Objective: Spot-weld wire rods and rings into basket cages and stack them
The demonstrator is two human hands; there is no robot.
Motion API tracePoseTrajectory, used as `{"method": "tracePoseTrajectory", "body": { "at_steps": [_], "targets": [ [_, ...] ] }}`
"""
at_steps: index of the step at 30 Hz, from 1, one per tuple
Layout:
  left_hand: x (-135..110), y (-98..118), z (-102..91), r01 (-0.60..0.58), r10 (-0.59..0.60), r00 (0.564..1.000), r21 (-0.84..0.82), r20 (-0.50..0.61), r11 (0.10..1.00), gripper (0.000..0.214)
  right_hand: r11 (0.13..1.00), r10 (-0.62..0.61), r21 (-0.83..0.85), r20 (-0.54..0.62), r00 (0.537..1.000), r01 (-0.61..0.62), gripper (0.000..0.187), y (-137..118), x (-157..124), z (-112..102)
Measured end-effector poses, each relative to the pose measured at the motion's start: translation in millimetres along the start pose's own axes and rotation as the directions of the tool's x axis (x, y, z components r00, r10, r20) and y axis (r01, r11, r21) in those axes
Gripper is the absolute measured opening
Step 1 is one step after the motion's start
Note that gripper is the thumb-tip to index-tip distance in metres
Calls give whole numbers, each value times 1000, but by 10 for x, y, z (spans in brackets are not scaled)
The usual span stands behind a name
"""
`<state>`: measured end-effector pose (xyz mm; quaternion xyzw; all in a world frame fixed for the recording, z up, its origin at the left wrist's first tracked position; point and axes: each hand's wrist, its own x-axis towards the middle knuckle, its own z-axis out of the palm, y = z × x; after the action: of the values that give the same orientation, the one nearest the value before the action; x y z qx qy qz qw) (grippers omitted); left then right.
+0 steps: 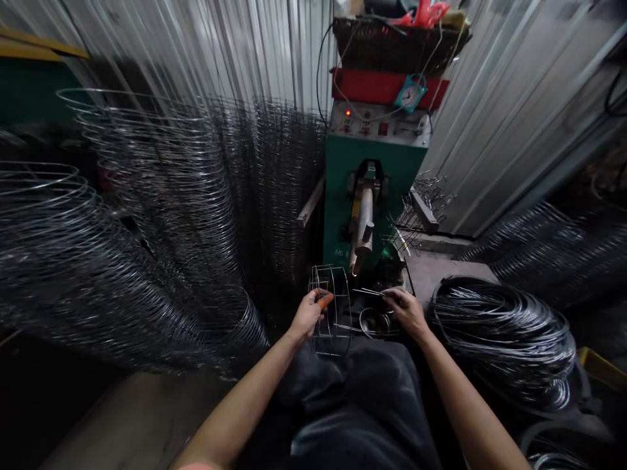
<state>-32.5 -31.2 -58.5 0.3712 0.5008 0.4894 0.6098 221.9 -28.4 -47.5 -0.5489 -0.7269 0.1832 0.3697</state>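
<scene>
My left hand (pixel 308 313) grips a round wire cage frame (pixel 339 312) made of thin bright hoops and cross wires, held upright in front of my lap. An orange finger cover (pixel 324 300) shows on one finger of that hand. My right hand (pixel 409 312) pinches several thin straight wire rods (pixel 368 292), their tips pointing left toward the cage and apart from it. Below the rods, a shallow metal bowl (pixel 375 322) sits close to my right hand. Its contents are mostly hidden in shadow.
A green welding machine (pixel 375 176) with a control panel and a pale electrode arm (pixel 363 235) stands straight ahead. Large stacks of wire rings (pixel 142 254) fill the left. A coil of dark wire (pixel 504 339) lies to the right, beside corrugated metal walls.
</scene>
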Motion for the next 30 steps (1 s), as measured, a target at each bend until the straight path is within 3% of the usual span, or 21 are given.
{"method": "tracePoseTrajectory", "body": {
  "at_steps": [8, 15, 30],
  "targets": [
    [212, 41, 125, 58, -54, 996, -48, 69, 997, 37, 995, -74, 62, -73, 995, 79, 22, 163, 249, 87],
    [339, 73, 142, 90, -88, 995, -45, 48, 995, 37, 991, -114, 60, -115, 987, 121, 22, 369, 382, 157],
    [466, 83, 196, 118, -115, 993, -85, 36, 989, 39, 986, -155, 39, -137, 978, 162, 20, 475, 468, 185]
  ]
}}
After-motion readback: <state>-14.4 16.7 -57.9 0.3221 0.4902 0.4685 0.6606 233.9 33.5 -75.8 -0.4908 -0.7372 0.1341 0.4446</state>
